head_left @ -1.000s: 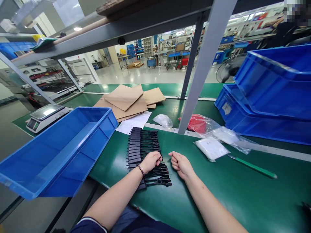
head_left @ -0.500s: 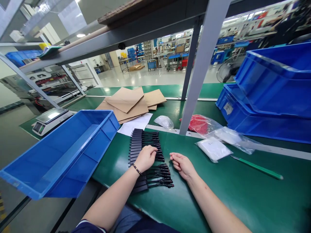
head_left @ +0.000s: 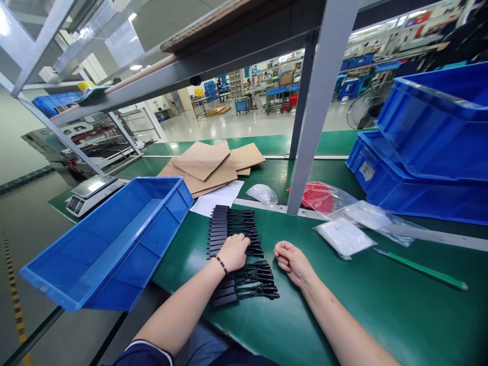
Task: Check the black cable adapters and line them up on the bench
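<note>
Two rows of slim black boxes with short connector cables lie on the green bench: a farther row (head_left: 219, 223) and a nearer row (head_left: 224, 296). Over the near end of the farther row rests my left hand (head_left: 233, 252), fingers bent down among the cables. Its fingertips are partly hidden, so whatever they grip does not show. My right hand (head_left: 293, 262) is just right of the cables, closed with thumb and fingers pressed together; I cannot make out anything in it.
A blue bin (head_left: 114, 244) stands at the left beside a scale (head_left: 91, 193). Cardboard sheets (head_left: 206, 162) and paper (head_left: 219, 197) lie behind. A metal post (head_left: 320, 101), plastic bags (head_left: 345, 236), a green-handled tool (head_left: 423, 269) and stacked blue bins (head_left: 430, 173) are to the right.
The whole view has shifted, so things appear slightly farther right. My left hand stays over the black boxes' cables. The fingers of my right hand are curled in more tightly.
</note>
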The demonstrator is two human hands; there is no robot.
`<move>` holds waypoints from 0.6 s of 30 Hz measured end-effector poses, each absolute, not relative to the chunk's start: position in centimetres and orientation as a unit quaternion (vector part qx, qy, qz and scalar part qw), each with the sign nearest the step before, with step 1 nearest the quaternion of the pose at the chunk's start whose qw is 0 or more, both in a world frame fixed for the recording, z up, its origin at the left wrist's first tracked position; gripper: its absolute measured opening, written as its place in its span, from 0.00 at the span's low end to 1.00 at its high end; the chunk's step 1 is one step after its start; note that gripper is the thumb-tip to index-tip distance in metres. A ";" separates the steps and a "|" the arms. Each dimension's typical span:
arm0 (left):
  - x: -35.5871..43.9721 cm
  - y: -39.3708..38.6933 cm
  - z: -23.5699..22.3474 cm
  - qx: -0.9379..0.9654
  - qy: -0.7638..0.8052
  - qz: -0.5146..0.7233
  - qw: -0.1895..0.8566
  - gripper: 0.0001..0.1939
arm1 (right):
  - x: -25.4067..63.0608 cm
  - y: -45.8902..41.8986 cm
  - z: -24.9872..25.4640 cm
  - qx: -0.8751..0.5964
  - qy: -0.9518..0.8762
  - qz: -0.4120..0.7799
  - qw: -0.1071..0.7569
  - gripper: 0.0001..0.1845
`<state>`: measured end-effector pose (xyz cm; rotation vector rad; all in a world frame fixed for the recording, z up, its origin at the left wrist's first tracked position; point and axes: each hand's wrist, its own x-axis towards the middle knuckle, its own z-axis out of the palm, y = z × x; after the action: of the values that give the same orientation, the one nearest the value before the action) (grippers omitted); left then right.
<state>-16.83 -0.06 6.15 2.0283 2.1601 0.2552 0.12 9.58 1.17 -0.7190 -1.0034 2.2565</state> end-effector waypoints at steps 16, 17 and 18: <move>-16.8 -0.2 5.3 0.675 0.712 0.126 0.146 0.16 | 0.1 9.6 0.9 -0.275 -0.394 0.837 0.261 0.10; -16.9 -0.2 5.3 0.674 0.709 0.137 0.157 0.17 | 0.1 9.5 0.9 -0.275 -0.395 0.837 0.260 0.10; -17.0 -0.3 5.3 0.673 0.705 0.148 0.170 0.17 | 0.1 9.5 0.9 -0.274 -0.395 0.837 0.260 0.10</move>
<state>-17.01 -0.28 5.27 1.9119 2.0026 0.4209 0.09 9.53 0.91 -0.7434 -1.0709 2.2674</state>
